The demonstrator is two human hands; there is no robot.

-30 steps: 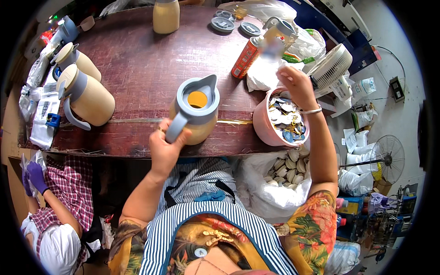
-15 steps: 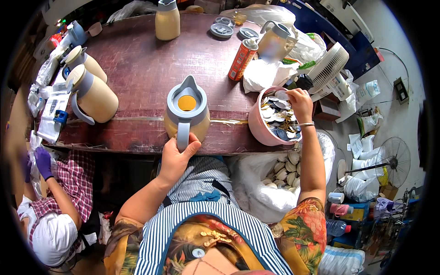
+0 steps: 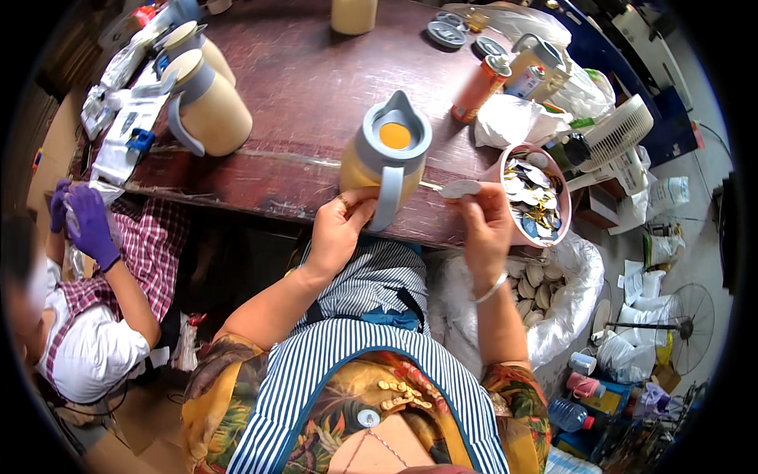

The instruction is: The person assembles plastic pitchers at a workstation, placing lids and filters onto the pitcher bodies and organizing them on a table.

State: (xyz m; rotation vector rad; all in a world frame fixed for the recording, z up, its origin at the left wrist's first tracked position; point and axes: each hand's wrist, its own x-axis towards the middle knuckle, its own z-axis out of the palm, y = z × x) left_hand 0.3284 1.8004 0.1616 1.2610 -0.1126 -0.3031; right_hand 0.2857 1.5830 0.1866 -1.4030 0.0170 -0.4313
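While the dark red table fills the upper view, a co-worker in purple gloves sits apart at the left, and a clear bag of pale rounded pieces stands below the table's near edge. On the table near that edge, the jug stands in front of the person, its spout pointing away and its grey handle toward them. The pink bucket of mixed flat pieces is to its right, with a red can beyond. The left hand is closed about the jug's near side at the handle, thumb against it; the far fingertips are hidden. The right hand was down in the bucket half a second ago; it has since come out with a pale flat disc, pinched narrowly between thumb and fingers. The disc is now between bucket and jug, near the jug but apart from it. That change leaves both hands occupied: the left appears to steady the jug, while picking out a piece seems done. An orange round shows inside the jug's mouth.
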